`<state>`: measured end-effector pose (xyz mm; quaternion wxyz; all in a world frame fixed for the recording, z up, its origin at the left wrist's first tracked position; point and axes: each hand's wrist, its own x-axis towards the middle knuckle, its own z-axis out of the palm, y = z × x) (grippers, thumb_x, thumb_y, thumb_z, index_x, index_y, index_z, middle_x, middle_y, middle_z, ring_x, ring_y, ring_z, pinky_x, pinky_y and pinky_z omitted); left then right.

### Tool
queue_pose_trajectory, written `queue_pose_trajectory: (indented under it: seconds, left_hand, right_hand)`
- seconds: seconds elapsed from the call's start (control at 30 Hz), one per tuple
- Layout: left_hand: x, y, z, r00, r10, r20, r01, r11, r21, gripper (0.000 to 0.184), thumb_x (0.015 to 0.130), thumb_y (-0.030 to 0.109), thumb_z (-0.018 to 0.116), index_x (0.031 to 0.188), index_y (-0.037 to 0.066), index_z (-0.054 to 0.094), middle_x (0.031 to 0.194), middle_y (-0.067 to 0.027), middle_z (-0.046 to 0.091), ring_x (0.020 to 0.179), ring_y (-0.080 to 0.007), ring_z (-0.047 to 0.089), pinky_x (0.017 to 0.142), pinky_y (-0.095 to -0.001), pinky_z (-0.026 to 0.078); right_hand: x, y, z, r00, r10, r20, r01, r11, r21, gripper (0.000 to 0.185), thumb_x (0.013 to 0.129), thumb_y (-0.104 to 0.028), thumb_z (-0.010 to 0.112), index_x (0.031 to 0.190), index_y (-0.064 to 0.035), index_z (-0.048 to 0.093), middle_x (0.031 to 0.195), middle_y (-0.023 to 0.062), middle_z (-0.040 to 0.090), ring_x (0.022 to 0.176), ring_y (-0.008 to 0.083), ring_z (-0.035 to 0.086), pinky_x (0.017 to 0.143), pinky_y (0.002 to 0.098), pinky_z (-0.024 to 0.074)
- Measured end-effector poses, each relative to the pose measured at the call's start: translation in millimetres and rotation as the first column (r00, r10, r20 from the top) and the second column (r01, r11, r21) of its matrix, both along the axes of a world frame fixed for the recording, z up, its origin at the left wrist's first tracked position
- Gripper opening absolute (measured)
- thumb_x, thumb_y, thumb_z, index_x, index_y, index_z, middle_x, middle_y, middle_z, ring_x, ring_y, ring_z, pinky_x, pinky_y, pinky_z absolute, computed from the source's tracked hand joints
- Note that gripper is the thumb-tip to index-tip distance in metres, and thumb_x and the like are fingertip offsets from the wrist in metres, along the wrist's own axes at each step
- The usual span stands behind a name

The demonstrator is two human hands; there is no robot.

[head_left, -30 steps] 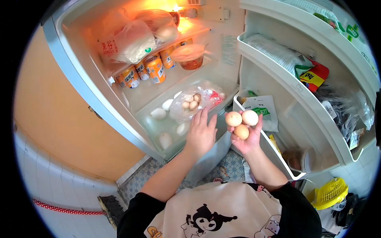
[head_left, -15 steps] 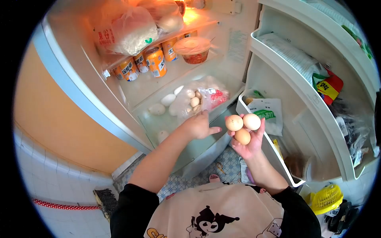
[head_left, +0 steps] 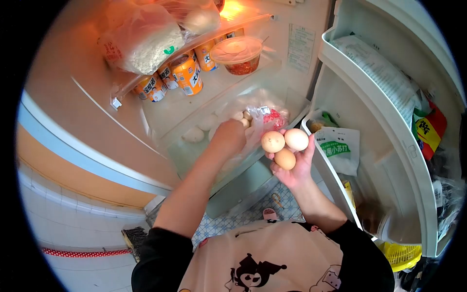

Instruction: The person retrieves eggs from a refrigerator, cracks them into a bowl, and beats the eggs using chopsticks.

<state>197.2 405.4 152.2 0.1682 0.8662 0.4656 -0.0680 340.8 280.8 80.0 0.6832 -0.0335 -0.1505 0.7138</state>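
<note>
Three brown eggs [head_left: 285,158] rest in my right hand [head_left: 296,174], its fingers curled round them in front of the fridge. My left hand [head_left: 228,138] is at the opening of a clear plastic bag [head_left: 254,132] with red print, inside a clear fridge drawer [head_left: 182,168]. Its fingers look curled, but their tips are hidden, so what they grip does not show. Several brown eggs [head_left: 247,116] lie in the bag beside that hand. Paler eggs [head_left: 193,135] sit in the drawer to the left.
Orange cans [head_left: 187,75] and a lidded tub of red food [head_left: 238,56] stand on the shelf above. A bag of white contents [head_left: 153,48] overhangs them. The open fridge door [head_left: 374,141] on the right holds packets, including a white and green one [head_left: 340,148].
My left hand has gone deeper toward the bagged eggs, its fingers now curled and partly hidden. My right hand, still with three eggs, is slightly further left in view. The view has shifted.
</note>
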Motion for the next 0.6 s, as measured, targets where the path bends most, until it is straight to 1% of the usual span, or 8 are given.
queue_pose_trajectory:
  seconds: [0.07,0.13,0.17,0.27,0.4,0.47,0.57,0.6]
  left_hand:
    - [3,31,-29,0.992,-0.078,0.098,0.068,0.993,0.094,0.027,0.085,0.021,0.05,0.098,0.001,0.063,0.116,-0.0219,0.057,0.101,-0.0309,0.06,0.082,-0.042,0.049]
    - [0,63,-70,0.98,-0.071,0.187,0.018,0.963,0.269,0.026,0.085,0.022,0.051,0.097,0.004,0.065,0.116,-0.0184,0.057,0.1,-0.0303,0.061,0.083,-0.0408,0.049]
    - [-1,74,-82,0.97,-0.077,0.23,-0.009,0.936,0.352,0.025,0.084,0.023,0.051,0.096,0.005,0.065,0.117,-0.0167,0.057,0.1,-0.03,0.061,0.083,-0.0402,0.049]
    - [3,85,-89,0.985,-0.03,0.168,-0.046,0.903,0.427,0.027,0.083,0.026,0.052,0.098,0.008,0.066,0.119,-0.0116,0.054,0.1,-0.0292,0.061,0.085,-0.04,0.049]
    - [19,61,-60,1.0,0.026,0.013,-0.029,0.897,0.441,0.027,0.084,0.024,0.051,0.1,0.008,0.066,0.118,-0.009,0.053,0.101,-0.0276,0.06,0.087,-0.0421,0.048]
    - [21,56,-54,0.997,0.046,-0.06,-0.015,0.894,0.447,0.028,0.084,0.024,0.051,0.102,0.009,0.066,0.119,-0.0082,0.052,0.101,-0.027,0.06,0.086,-0.0434,0.047]
    - [18,62,-61,0.995,0.022,-0.102,0.026,0.894,0.448,0.031,0.084,0.028,0.051,0.104,0.009,0.064,0.116,-0.0095,0.054,0.099,-0.028,0.061,0.084,-0.0429,0.048]
    - [19,58,-58,0.998,0.026,-0.051,-0.001,0.894,0.448,0.031,0.083,0.027,0.053,0.106,0.009,0.062,0.114,-0.0105,0.054,0.099,-0.0287,0.061,0.084,-0.0423,0.048]
  right_hand:
    - [1,7,2,1.0,0.025,-0.015,-0.025,1.0,0.014,0.074,0.079,-0.076,0.037,0.117,-0.0151,0.054,0.113,0.0117,0.054,0.082,0.0269,0.057,0.049,0.0287,0.0508]
    - [-1,6,12,1.0,-0.014,0.013,0.014,1.0,-0.022,0.074,0.081,-0.075,0.035,0.117,-0.0139,0.053,0.107,0.0086,0.058,0.079,0.0249,0.062,0.046,0.0284,0.0498]
    - [-2,5,15,0.999,-0.036,0.026,0.037,0.999,-0.039,0.074,0.081,-0.075,0.034,0.118,-0.0133,0.052,0.104,0.0071,0.06,0.078,0.024,0.064,0.044,0.0282,0.0492]
    - [1,5,15,0.999,-0.034,0.017,0.034,0.999,-0.024,0.073,0.081,-0.075,0.034,0.117,-0.0134,0.052,0.105,0.0068,0.06,0.079,0.0237,0.064,0.045,0.0287,0.0494]
    - [5,3,18,0.998,-0.052,0.036,0.053,0.999,-0.014,0.074,0.081,-0.075,0.034,0.116,-0.0133,0.052,0.105,0.0065,0.059,0.079,0.0232,0.063,0.044,0.0276,0.048]
    - [8,2,19,0.996,-0.066,0.054,0.068,0.997,-0.024,0.074,0.081,-0.075,0.035,0.116,-0.0131,0.052,0.105,0.0065,0.059,0.079,0.0229,0.063,0.044,0.027,0.0471]
    - [10,2,19,0.994,-0.083,0.073,0.084,0.997,-0.001,0.072,0.081,-0.075,0.035,0.115,-0.0132,0.052,0.105,0.007,0.059,0.078,0.0223,0.063,0.043,0.0253,0.0457]
    - [11,2,19,0.993,-0.086,0.075,0.086,0.996,0.005,0.072,0.081,-0.075,0.035,0.115,-0.0132,0.052,0.105,0.0072,0.06,0.078,0.0222,0.063,0.043,0.025,0.0456]
